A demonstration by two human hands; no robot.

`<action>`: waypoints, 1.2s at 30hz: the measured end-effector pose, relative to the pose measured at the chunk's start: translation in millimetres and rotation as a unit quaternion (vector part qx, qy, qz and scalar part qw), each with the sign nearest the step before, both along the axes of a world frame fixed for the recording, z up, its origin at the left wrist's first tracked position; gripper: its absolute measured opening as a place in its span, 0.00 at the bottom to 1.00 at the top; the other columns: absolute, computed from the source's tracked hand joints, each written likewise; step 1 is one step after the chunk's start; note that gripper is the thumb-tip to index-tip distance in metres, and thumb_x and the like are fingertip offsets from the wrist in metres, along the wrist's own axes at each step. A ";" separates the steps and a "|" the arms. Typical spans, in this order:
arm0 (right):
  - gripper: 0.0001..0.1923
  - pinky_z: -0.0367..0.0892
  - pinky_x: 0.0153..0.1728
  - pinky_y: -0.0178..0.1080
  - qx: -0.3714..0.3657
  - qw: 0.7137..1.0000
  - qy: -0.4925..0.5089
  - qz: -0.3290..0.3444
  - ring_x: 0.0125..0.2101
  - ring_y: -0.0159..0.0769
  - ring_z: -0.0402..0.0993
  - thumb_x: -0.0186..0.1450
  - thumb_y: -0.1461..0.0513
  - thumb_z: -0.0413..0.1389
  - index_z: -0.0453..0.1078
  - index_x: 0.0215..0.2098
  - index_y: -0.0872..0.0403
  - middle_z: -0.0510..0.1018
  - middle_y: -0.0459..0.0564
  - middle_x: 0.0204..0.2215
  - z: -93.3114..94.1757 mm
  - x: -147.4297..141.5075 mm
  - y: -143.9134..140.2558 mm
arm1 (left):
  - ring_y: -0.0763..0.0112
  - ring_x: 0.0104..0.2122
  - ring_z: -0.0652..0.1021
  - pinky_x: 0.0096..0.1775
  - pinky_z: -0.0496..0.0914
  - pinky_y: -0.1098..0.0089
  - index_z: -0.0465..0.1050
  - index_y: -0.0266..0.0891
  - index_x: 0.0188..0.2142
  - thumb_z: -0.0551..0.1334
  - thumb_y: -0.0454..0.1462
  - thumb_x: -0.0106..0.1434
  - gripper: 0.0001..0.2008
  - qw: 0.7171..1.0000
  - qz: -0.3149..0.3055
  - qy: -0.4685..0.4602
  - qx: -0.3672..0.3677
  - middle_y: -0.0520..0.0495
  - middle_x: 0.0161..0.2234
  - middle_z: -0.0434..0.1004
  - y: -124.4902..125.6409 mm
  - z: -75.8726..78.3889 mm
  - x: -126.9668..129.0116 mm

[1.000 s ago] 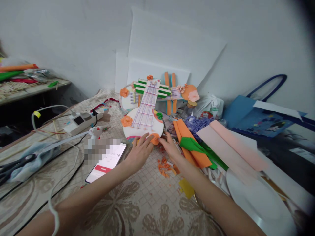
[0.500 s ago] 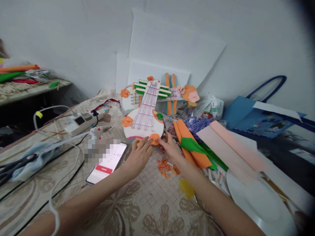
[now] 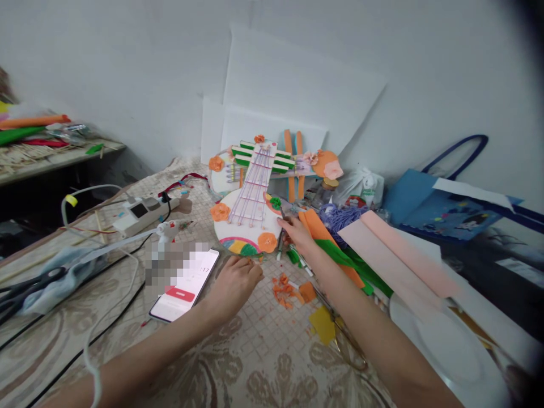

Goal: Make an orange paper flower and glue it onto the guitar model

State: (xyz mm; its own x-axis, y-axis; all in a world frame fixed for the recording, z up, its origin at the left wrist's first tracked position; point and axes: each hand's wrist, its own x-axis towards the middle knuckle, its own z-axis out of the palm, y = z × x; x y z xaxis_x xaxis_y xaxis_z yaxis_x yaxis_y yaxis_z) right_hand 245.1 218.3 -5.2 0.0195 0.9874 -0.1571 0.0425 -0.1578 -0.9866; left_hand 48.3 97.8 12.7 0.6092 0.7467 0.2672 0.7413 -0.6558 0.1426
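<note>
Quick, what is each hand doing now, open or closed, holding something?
Left hand: loosely curled, resting on the tablecloth, holding nothing.
Right hand: beside the paper guitar, fingers around a thin tool; what it is cannot be told.

Left hand (image 3: 236,280) off orange flower (image 3: 267,242); right hand (image 3: 297,233) shifted right.
</note>
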 end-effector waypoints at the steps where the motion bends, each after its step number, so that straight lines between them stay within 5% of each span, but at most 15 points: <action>1: 0.15 0.69 0.40 0.46 -0.014 1.000 0.002 0.021 0.41 0.39 0.71 0.66 0.60 0.52 0.64 0.49 0.57 0.70 0.53 0.46 0.5 -0.4 3.4 | 0.63 0.35 0.73 0.39 0.63 0.63 0.68 0.36 0.31 0.50 0.36 0.66 0.11 1.000 0.000 0.000 -0.004 0.44 0.30 0.74 -1.9 0.1 0.5; 10: 0.15 0.69 0.40 0.46 -0.016 0.997 0.032 0.071 0.41 0.39 0.71 0.66 0.60 0.52 0.64 0.50 0.57 0.70 0.53 0.47 13.3 6.1 -3.3 | 0.62 0.36 0.73 0.38 0.65 0.64 0.70 0.37 0.38 0.50 0.36 0.65 0.11 0.994 0.013 -0.077 -0.081 0.43 0.32 0.75 -22.1 -1.7 -6.9; 13: 0.14 0.69 0.26 0.36 0.007 0.997 0.039 0.068 0.27 0.32 0.71 0.64 0.56 0.53 0.67 0.43 0.57 0.74 0.48 0.32 26.0 13.6 -20.3 | 0.63 0.37 0.74 0.38 0.66 0.65 0.70 0.38 0.38 0.50 0.36 0.65 0.11 0.980 0.022 -0.155 -0.121 0.42 0.35 0.75 -26.1 -6.1 -14.3; 16: 0.13 0.56 0.13 0.30 0.029 0.996 0.048 0.063 0.13 0.25 0.58 0.58 0.53 0.58 0.69 0.34 0.54 0.67 0.40 0.16 38.2 20.9 -45.1 | 0.65 0.31 0.75 0.32 0.66 0.69 0.71 0.38 0.35 0.52 0.36 0.62 0.10 0.952 0.053 -0.234 -0.189 0.44 0.32 0.75 -28.5 -9.0 -22.6; 21: 0.14 0.47 0.10 0.29 0.039 0.997 0.052 0.045 0.11 0.23 0.55 0.53 0.52 0.60 0.67 0.27 0.53 0.65 0.39 0.14 51.3 36.0 -93.9 | 0.67 0.26 0.73 0.28 0.64 0.71 0.73 0.38 0.27 0.59 0.38 0.56 0.07 0.848 0.110 -0.401 -0.327 0.48 0.25 0.74 -31.9 -9.8 -33.8; 24: 0.15 0.45 0.10 0.29 0.029 0.998 0.049 0.028 0.10 0.23 0.53 0.52 0.52 0.61 0.65 0.26 0.54 0.63 0.38 0.12 52.8 45.2 -122.4 | 0.67 0.24 0.74 0.27 0.65 0.71 0.73 0.38 0.29 0.59 0.38 0.54 0.06 0.812 0.126 -0.447 -0.353 0.49 0.23 0.74 -32.8 -8.5 -37.1; 31: 0.14 0.42 0.11 0.30 0.003 0.999 0.046 -0.002 0.11 0.23 0.52 0.55 0.52 0.59 0.68 0.31 0.53 0.65 0.39 0.14 36.6 52.1 -187.2 | 0.67 0.30 0.76 0.34 0.69 0.69 0.71 0.36 0.36 0.61 0.42 0.54 0.13 0.700 0.132 -0.574 -0.403 0.47 0.31 0.77 -30.9 -3.0 -38.0; 36: 0.15 0.40 0.11 0.31 -0.005 0.999 0.039 -0.018 0.10 0.23 0.49 0.55 0.53 0.59 0.70 0.38 0.52 0.64 0.39 0.14 24.2 54.2 -225.9 | 0.69 0.31 0.77 0.34 0.70 0.72 0.71 0.36 0.36 0.59 0.37 0.57 0.09 0.612 0.137 -0.638 -0.448 0.45 0.33 0.78 -24.7 -1.7 -36.2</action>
State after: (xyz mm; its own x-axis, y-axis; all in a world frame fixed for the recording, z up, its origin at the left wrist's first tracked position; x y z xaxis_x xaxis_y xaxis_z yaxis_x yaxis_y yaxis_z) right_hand 299.3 -7.6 19.0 0.0424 0.9846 -0.1695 -0.0411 -0.1678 -0.9850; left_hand 12.1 73.1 11.0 0.1510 0.9689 -0.1961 -0.2831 0.2324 0.9305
